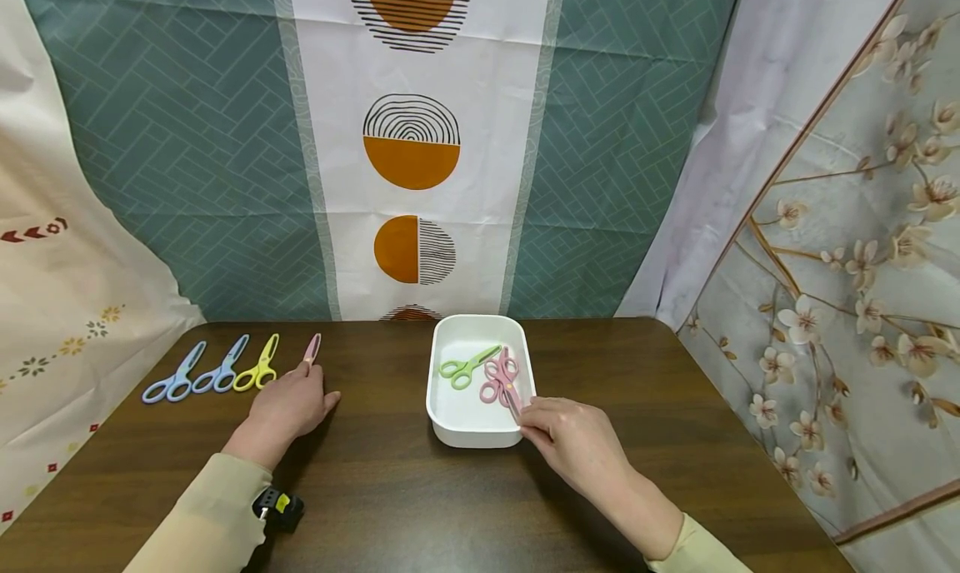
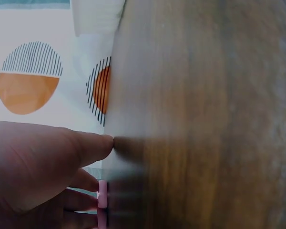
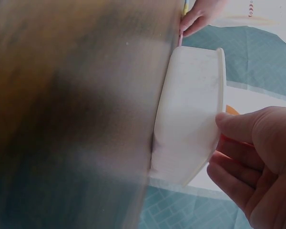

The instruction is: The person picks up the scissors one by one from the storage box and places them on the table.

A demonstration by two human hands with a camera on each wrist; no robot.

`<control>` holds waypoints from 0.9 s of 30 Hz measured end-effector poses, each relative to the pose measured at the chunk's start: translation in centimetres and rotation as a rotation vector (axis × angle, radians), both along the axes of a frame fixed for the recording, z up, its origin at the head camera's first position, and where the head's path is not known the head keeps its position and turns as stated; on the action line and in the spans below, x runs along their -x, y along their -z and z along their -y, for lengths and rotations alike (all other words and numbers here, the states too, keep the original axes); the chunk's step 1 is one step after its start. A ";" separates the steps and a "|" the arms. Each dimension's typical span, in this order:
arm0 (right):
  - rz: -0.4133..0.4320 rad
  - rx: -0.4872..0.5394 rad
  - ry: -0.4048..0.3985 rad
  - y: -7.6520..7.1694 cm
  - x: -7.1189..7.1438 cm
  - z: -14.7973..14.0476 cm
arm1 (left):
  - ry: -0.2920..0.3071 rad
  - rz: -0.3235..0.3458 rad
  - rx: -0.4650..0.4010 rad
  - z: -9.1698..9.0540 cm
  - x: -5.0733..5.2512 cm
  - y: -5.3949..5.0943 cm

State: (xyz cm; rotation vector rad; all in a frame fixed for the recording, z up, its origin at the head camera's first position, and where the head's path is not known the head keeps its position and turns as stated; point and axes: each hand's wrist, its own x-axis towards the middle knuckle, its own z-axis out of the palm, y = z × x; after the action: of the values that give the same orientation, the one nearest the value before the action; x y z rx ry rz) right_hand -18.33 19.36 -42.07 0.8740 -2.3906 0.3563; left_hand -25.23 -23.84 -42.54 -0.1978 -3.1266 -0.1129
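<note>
Left hand (image 1: 288, 405), thumb spread, rests fingers on pink scissors (image 1: 312, 348), tips toward counter's (image 1: 375, 498) far edge. Right hand (image 1: 576, 441) pinches binned pink scissors (image 1: 513, 400), long axis diagonal, blades toward bin's (image 1: 474, 438) near right corner.

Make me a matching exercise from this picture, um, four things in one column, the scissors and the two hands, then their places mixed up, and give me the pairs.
Column one
1. Yellow scissors
2. Green scissors
3. Left hand
4. Right hand

Column two
A. Lying in the white bin
B. On the table, between blue scissors and pink scissors
C. At the bin's near right corner
D. Touching the pink scissors on the table

Pairs: 1-B, 2-A, 3-D, 4-C
</note>
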 end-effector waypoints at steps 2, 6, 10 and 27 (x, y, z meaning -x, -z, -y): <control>-0.007 0.002 -0.004 0.0 0.0 0.0 | -0.008 0.003 0.003 0.1 0.0 0.1; -0.019 0.006 -0.009 0.0 0.0 -0.1 | -0.022 0.005 -0.005 0.1 0.0 0.2; -0.018 0.007 -0.007 0.0 0.0 -0.1 | -0.030 0.006 -0.010 0.1 0.0 0.2; -0.010 0.008 -0.009 0.0 0.0 -0.1 | -0.039 0.005 -0.006 -0.2 -0.1 -0.1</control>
State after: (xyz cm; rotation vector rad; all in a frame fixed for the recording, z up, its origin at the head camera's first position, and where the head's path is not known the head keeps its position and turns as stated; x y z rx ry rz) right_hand -18.28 19.42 -42.03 0.8811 -2.3750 0.3631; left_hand -25.11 -23.66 -42.42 -0.1365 -3.1333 -0.1223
